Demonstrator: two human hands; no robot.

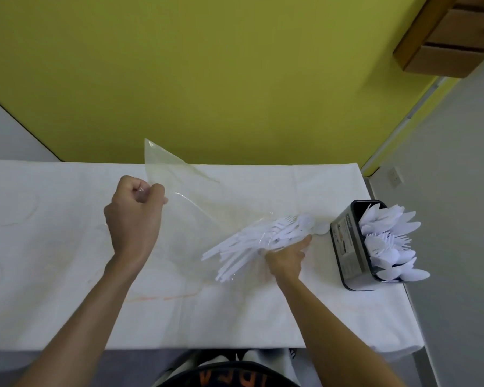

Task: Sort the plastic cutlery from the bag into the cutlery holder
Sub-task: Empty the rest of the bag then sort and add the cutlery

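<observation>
Head view: left hand (pixel 136 216) pinches the bag (pixel 179 188) aloft by its edge; right hand (pixel 287 258) rests on the cutlery (pixel 249 243) inside, near the holder (pixel 348 247), grip unclear. Unbagging step, probably; next calls for singling out one kind.

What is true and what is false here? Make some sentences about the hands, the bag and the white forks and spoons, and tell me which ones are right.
1. The left hand grips the clear bag and lifts one end of it. True.
2. The cutlery holder is empty. False: white spoons and forks already stand in it.
3. The right hand touches the pile of white cutlery lying at the low end of the bag. True.
4. The holder stands at the left end of the table. False: it stands at the right end, beside the right hand.
</observation>
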